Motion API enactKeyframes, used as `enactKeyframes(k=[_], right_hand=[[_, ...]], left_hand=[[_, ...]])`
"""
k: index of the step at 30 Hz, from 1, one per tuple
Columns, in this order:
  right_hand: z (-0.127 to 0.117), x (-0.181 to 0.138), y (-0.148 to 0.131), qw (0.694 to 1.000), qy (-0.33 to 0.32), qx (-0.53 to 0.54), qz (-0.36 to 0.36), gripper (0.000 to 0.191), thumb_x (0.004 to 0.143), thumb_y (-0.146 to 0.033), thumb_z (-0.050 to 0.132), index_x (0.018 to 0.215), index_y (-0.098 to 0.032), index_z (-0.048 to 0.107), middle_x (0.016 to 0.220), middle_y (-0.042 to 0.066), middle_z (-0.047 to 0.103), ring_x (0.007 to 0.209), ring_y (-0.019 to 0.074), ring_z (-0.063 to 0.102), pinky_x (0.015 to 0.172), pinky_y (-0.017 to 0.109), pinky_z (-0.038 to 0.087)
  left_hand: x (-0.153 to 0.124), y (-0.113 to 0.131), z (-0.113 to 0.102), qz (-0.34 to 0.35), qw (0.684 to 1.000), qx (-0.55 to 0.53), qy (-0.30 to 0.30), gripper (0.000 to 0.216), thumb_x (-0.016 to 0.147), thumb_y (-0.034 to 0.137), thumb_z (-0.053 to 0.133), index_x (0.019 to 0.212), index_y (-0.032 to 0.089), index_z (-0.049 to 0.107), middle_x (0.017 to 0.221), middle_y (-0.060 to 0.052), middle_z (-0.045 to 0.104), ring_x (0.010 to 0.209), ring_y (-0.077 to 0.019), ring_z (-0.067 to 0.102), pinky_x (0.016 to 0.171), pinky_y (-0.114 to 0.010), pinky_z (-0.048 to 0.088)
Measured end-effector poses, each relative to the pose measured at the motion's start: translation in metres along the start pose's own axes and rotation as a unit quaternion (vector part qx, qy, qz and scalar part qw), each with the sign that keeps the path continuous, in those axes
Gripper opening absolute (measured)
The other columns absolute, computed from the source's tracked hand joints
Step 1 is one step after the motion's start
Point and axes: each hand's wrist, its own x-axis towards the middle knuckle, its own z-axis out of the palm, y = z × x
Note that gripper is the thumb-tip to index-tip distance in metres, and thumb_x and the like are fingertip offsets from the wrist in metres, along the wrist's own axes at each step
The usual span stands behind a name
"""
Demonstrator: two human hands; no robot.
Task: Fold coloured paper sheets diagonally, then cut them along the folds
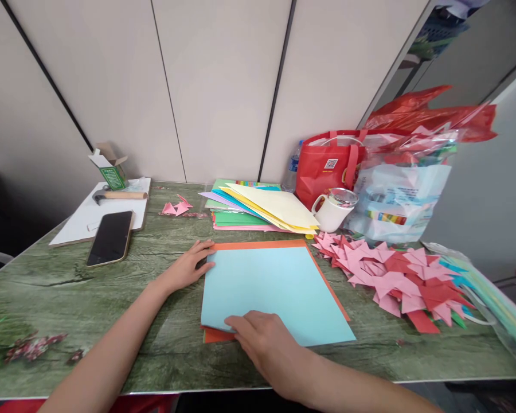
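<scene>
A light blue sheet of paper [275, 287] lies on the table over an orange sheet [258, 245], whose edges stick out at the top, right and near left. My left hand [190, 266] rests at the far left corner of these sheets, fingers stretched out and touching their edge. At the near edge, my right hand [266, 347] has its fingers bent together on the light blue sheet, gripping its border left of the middle. The undersides of the right fingers are hidden.
Coloured paper [258, 209] is stacked behind the sheets. Pink and red folded pieces [395, 275] are heaped right, near a white mug [335, 209] and red bag [322, 166]. A phone [110, 238], hammer [120, 195] and green box [112, 175] lie left.
</scene>
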Motion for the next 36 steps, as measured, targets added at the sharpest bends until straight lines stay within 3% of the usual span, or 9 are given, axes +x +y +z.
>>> enactKeyframes(k=[2,6,9,14,18,21,24,29,36], right_hand=[[0.000,0.003,0.005,0.991,0.039,0.110,0.068,0.029,0.080,-0.011,0.060,0.107,-0.021,0.060,0.087,0.003,0.068,0.076,0.0170,0.061,0.069,0.027,0.045],[-0.005,0.014,0.018,0.927,0.073,0.323,0.176,0.008,0.073,-0.026,0.069,0.076,-0.019,0.065,0.071,-0.002,0.063,0.069,0.0139,0.057,0.062,0.022,0.041],[-0.006,0.021,0.030,0.884,0.090,0.412,0.200,0.026,0.075,-0.033,0.064,0.058,-0.016,0.054,0.056,-0.005,0.048,0.058,0.0101,0.044,0.056,0.022,0.034],[-0.003,0.024,0.044,0.801,0.167,0.512,0.261,0.042,0.071,-0.052,0.062,0.056,-0.018,0.043,0.053,-0.007,0.033,0.052,0.0079,0.029,0.049,0.021,0.025],[-0.005,0.022,0.051,0.784,0.205,0.519,0.273,0.040,0.072,-0.057,0.057,0.069,-0.019,0.048,0.060,-0.005,0.043,0.054,0.0098,0.037,0.051,0.022,0.032],[-0.008,0.020,0.063,0.792,0.237,0.493,0.272,0.035,0.073,-0.051,0.058,0.083,-0.019,0.049,0.065,-0.004,0.048,0.057,0.0123,0.045,0.053,0.024,0.037],[-0.010,0.016,0.079,0.810,0.264,0.437,0.290,0.040,0.072,-0.044,0.058,0.100,-0.020,0.044,0.058,-0.009,0.039,0.049,0.0121,0.041,0.046,0.022,0.033],[-0.016,0.009,0.108,0.884,0.268,0.289,0.254,0.047,0.079,-0.031,0.051,0.121,-0.016,0.040,0.060,-0.008,0.038,0.052,0.0132,0.046,0.050,0.023,0.039],[-0.025,0.012,0.132,0.945,0.183,0.171,0.208,0.019,0.082,-0.031,0.050,0.086,-0.019,0.065,0.072,0.002,0.062,0.063,0.0162,0.054,0.059,0.027,0.042]], left_hand=[[0.000,0.000,-0.001,-0.002,1.000,-0.002,0.000,0.048,0.093,0.050,0.035,0.121,0.017,0.057,0.139,-0.010,0.048,0.129,-0.0230,0.043,0.111,-0.044,0.028],[0.001,0.002,-0.002,-0.008,1.000,-0.004,0.004,0.048,0.095,0.048,0.030,0.118,0.018,0.060,0.137,-0.009,0.050,0.128,-0.0220,0.043,0.110,-0.043,0.030],[0.001,0.002,-0.003,-0.013,1.000,-0.004,0.015,0.047,0.095,0.048,0.029,0.114,0.020,0.063,0.135,-0.007,0.052,0.127,-0.0223,0.045,0.107,-0.041,0.035],[0.002,0.006,-0.007,-0.039,0.994,0.000,0.098,0.045,0.096,0.044,0.029,0.129,0.021,0.049,0.135,-0.006,0.053,0.126,-0.0216,0.047,0.105,-0.040,0.039],[0.005,0.018,-0.011,-0.035,0.979,0.016,0.201,0.043,0.098,0.032,0.025,0.139,0.021,0.032,0.137,-0.010,0.048,0.132,-0.0239,0.038,0.107,-0.048,0.034],[0.009,0.033,-0.011,0.056,0.978,0.027,0.197,0.039,0.095,0.025,0.031,0.134,0.023,0.039,0.131,-0.008,0.055,0.128,-0.0223,0.043,0.109,-0.049,0.032],[0.013,0.049,-0.007,0.161,0.974,0.032,0.154,0.035,0.091,0.022,0.041,0.125,0.024,0.048,0.124,-0.006,0.061,0.121,-0.0196,0.051,0.109,-0.045,0.034],[0.017,0.060,0.002,0.257,0.958,0.103,0.071,0.036,0.090,0.017,0.044,0.126,0.021,0.049,0.129,-0.010,0.057,0.126,-0.0234,0.046,0.108,-0.048,0.034],[0.014,0.056,0.009,0.245,0.963,0.112,0.006,0.042,0.094,0.024,0.043,0.136,0.022,0.041,0.133,-0.009,0.055,0.126,-0.0227,0.046,0.108,-0.046,0.035]])
